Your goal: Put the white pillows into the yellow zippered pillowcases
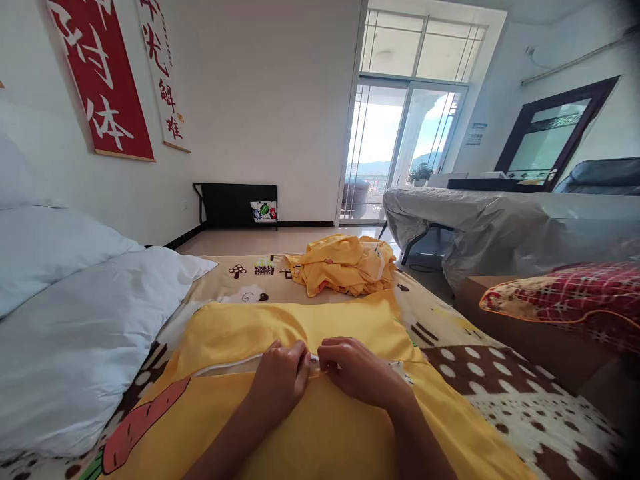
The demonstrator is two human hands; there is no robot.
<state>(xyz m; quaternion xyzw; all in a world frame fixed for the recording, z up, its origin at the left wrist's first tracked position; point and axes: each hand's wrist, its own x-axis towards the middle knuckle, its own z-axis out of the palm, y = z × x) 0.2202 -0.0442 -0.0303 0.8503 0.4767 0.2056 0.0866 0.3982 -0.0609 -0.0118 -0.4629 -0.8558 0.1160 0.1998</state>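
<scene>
A yellow pillowcase (300, 327) with a carrot print lies flat on the bed in front of me, a white pillow inside showing along its open zipper line (225, 367). My left hand (280, 380) and my right hand (355, 370) meet at the middle of that opening. Both pinch the fabric edge and the zipper there, fingertips almost touching each other.
White pillows (75, 320) lie at the left. A crumpled yellow cloth (345, 263) sits at the far end of the patterned bedsheet (500, 387). A red plaid cushion (565, 297) rests on a brown ledge at the right. A plastic-covered table (500, 227) stands beyond.
</scene>
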